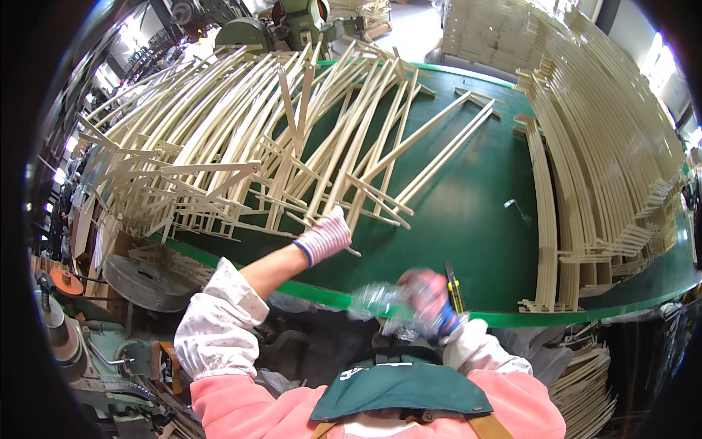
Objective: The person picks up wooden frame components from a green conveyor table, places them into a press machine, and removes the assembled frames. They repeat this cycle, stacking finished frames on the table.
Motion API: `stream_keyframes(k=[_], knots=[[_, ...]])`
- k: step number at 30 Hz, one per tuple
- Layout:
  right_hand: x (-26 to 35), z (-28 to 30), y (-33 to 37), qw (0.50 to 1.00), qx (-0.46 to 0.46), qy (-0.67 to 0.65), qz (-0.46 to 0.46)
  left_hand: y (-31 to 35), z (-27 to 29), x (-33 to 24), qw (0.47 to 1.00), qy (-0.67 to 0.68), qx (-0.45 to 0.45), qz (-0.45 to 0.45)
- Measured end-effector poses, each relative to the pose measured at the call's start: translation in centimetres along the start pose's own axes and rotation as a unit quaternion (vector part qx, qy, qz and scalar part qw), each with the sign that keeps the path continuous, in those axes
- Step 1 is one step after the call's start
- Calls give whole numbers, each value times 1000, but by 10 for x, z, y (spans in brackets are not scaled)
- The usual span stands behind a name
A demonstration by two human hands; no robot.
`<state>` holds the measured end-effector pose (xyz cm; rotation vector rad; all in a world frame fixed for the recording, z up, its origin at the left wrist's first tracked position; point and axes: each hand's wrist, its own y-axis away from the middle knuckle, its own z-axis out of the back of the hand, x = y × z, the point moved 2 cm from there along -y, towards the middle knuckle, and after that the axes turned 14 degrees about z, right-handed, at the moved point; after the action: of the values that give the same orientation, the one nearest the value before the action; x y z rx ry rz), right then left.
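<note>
My left hand (327, 236), in a white and pink striped glove with a blue cuff, is closed on the near end of a pale wooden frame (351, 150). The fingers are partly hidden against the slats. Long, thin frames like it lie in a tangled heap over the left half of the green table. At the table's near edge my right hand (429, 301), gloved and smeared by motion, grips some crumpled clear plastic (380, 301). Beside it on the table is a yellow and black cutter knife (455, 287).
Wooden frames are stacked neatly (545, 219) along the right side of the green table (482, 212). A small scrap of clear plastic (518, 210) lies between stack and heap. Green machines (292, 25) stand behind, and a grey disc (150, 282) sits at lower left.
</note>
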<state>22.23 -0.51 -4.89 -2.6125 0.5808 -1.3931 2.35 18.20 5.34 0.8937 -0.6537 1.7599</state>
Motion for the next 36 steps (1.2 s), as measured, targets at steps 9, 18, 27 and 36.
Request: stream_keyframes(k=[9,18,27,36], knots=[[-118,126,-288,827,-223,497,-137,-19,14,-26,1000,5,27,11],[3,140,-297,806,-294,511,-42,-13,6,-30,997,-12,-16,72],[109,-1,-316,990,111,71,46,-7,-9,-43,986,-124,-94,53],[-45,-347,-400,987,143,-59,-51,137,106,184,846,392,-253,258]])
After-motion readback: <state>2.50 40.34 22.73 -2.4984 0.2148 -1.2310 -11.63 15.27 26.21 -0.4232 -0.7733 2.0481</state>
